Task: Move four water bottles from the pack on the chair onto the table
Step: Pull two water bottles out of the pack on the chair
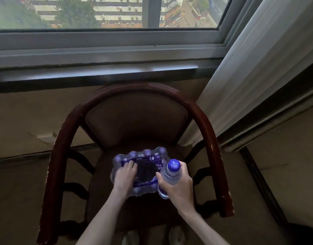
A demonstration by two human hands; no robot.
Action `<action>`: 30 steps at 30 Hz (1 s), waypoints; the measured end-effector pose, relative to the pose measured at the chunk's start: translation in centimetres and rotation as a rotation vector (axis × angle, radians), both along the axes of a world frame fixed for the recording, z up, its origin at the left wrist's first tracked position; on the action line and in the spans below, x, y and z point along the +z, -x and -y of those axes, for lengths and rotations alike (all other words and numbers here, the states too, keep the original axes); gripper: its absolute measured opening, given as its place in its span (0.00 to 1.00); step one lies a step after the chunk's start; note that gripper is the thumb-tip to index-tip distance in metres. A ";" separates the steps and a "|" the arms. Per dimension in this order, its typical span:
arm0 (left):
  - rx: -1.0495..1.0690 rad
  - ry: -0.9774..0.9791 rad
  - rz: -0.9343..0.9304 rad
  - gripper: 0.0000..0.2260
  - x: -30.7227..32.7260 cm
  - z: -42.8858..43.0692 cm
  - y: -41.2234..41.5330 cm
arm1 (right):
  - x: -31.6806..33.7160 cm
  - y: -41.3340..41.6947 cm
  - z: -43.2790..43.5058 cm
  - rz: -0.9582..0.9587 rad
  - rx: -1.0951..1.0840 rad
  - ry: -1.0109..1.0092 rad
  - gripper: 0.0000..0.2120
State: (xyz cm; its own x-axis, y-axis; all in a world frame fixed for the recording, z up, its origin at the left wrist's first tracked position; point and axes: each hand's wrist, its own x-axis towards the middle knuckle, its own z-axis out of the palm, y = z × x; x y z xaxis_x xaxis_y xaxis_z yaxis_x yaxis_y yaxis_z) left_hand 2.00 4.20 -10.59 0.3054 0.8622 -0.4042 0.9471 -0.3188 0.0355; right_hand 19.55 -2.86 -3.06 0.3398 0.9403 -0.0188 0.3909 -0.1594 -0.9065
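Note:
A shrink-wrapped pack of water bottles (148, 157) with purple caps and a dark label lies on the seat of a dark wooden armchair (134, 91). My left hand (125, 175) rests flat on the pack's left side, pressing on the wrap. My right hand (178, 184) grips a clear water bottle (171, 171) with a purple cap, held upright at the pack's right edge and raised a little above it. The table is not in view.
A window sill (99, 75) and window run behind the chair. A pale curtain (249, 71) hangs at the right, reaching down beside the chair's right arm. Carpeted floor surrounds the chair. My shoes (176, 235) show at the bottom.

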 end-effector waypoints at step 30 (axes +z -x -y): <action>0.270 -0.289 1.170 0.13 15.6 -0.2 3.5 | 7.4 1.7 -1.6 -0.014 -0.146 0.041 0.22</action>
